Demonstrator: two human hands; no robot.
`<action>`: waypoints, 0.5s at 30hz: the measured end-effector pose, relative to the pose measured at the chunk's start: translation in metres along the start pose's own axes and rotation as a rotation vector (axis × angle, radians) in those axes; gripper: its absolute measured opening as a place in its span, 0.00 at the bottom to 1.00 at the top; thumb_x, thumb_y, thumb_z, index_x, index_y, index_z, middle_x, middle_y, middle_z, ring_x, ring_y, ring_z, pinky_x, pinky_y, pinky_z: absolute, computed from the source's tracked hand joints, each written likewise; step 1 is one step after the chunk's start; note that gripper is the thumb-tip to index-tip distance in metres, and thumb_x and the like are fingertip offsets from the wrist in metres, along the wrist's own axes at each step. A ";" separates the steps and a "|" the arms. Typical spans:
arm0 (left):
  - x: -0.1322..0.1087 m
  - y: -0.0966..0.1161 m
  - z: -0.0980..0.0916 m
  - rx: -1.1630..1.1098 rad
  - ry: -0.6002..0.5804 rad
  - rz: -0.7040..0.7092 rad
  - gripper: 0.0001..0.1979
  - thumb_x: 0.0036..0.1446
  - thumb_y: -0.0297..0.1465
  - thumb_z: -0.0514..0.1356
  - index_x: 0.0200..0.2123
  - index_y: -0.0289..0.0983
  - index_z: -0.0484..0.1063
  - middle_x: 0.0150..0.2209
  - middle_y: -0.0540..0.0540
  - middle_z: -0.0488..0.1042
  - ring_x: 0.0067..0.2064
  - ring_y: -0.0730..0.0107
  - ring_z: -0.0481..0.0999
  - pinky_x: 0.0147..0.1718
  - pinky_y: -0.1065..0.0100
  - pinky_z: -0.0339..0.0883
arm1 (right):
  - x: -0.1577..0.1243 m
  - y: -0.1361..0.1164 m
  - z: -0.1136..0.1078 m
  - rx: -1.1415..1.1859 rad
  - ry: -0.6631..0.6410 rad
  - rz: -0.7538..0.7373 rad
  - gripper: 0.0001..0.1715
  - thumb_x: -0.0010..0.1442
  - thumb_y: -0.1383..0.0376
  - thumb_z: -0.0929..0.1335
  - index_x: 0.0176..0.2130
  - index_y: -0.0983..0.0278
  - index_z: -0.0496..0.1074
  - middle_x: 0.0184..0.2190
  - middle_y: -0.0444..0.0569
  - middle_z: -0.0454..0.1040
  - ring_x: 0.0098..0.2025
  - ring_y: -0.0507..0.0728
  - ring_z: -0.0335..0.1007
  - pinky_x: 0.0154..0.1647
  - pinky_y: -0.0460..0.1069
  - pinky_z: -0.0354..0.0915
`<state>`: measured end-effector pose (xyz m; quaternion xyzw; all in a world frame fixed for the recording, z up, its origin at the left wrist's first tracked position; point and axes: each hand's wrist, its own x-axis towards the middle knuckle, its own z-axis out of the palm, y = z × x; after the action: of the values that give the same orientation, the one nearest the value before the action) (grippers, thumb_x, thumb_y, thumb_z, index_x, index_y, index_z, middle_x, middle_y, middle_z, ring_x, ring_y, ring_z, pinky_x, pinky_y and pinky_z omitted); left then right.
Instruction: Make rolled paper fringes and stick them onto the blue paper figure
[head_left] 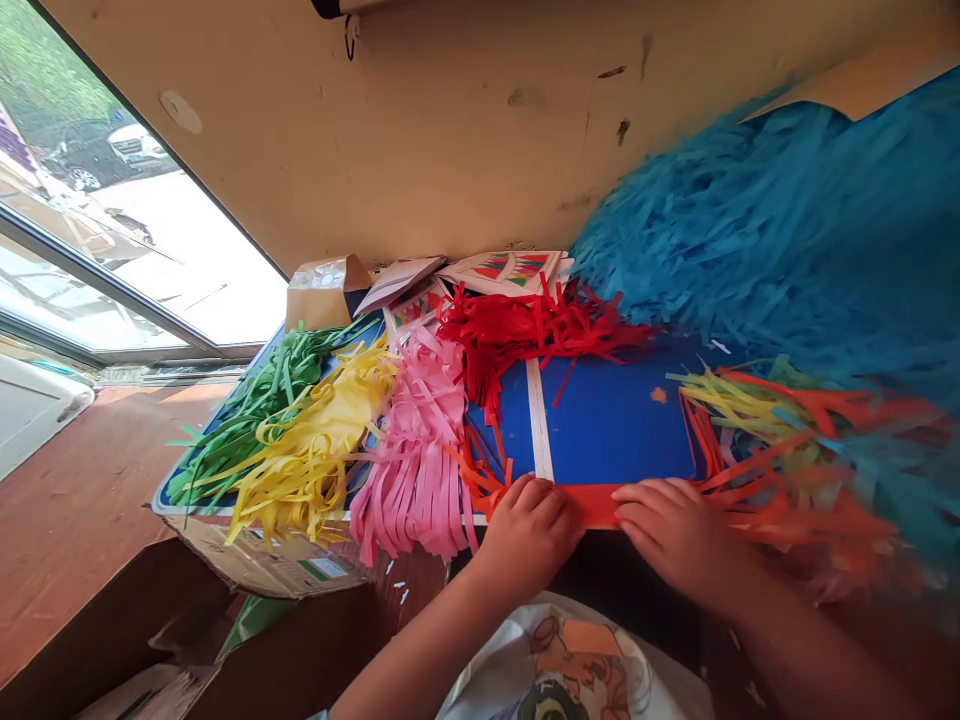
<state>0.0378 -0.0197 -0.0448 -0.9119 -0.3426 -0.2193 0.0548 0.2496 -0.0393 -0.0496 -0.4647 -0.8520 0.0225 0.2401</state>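
An orange fringed strip (594, 506) lies along the near edge of the blue table (615, 420), with loose fringe trailing off both ends. My left hand (531, 525) is closed over its left part, fingers curled on top and the thumb hidden. My right hand (671, 530) grips the strip further right, leaving a flat band showing between the two hands. Just left of my left hand hangs a pink fringed bunch (420, 440). Red fringe (525, 330) is spread farther back on the table. Mixed yellow and orange fringe (795, 420) sits to the right, partly blurred.
Yellow (322, 440) and green fringe bunches (262, 410) cover the table's left end. A large blue fringe heap (750, 230) rises at right. Printed papers (510, 270) and a brown paper packet (322, 290) are against the wall. An open cardboard box (300, 630) stands at lower left.
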 end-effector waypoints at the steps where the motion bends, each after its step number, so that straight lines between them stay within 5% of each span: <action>1: 0.003 0.002 -0.002 0.028 -0.021 -0.018 0.07 0.58 0.32 0.55 0.31 0.37 0.70 0.33 0.49 0.74 0.38 0.66 0.70 0.41 0.62 0.62 | 0.004 0.001 -0.003 0.021 -0.062 0.032 0.13 0.61 0.67 0.58 0.32 0.61 0.70 0.37 0.46 0.73 0.40 0.53 0.65 0.40 0.51 0.55; 7: 0.021 0.010 -0.006 0.082 -0.222 -0.144 0.07 0.57 0.31 0.56 0.27 0.38 0.68 0.27 0.48 0.69 0.32 0.64 0.67 0.33 0.62 0.60 | 0.026 0.004 -0.018 0.035 -0.387 0.158 0.10 0.60 0.67 0.59 0.31 0.62 0.68 0.36 0.47 0.70 0.38 0.54 0.62 0.38 0.51 0.57; 11: 0.021 0.008 -0.004 0.120 -0.241 -0.207 0.09 0.57 0.27 0.54 0.25 0.37 0.68 0.27 0.46 0.68 0.32 0.64 0.67 0.34 0.61 0.59 | 0.035 0.008 -0.018 0.030 -0.455 0.252 0.10 0.59 0.65 0.60 0.28 0.62 0.67 0.33 0.47 0.68 0.37 0.55 0.62 0.38 0.51 0.58; 15: 0.019 0.005 -0.004 0.077 -0.235 -0.251 0.12 0.59 0.36 0.53 0.28 0.37 0.69 0.30 0.45 0.69 0.34 0.61 0.67 0.33 0.60 0.59 | 0.035 0.013 -0.015 0.024 -0.470 0.272 0.11 0.59 0.65 0.60 0.27 0.62 0.67 0.31 0.46 0.67 0.36 0.55 0.61 0.37 0.51 0.57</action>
<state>0.0522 -0.0133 -0.0322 -0.8785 -0.4659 -0.1029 0.0213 0.2504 -0.0067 -0.0259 -0.5539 -0.8139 0.1716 0.0359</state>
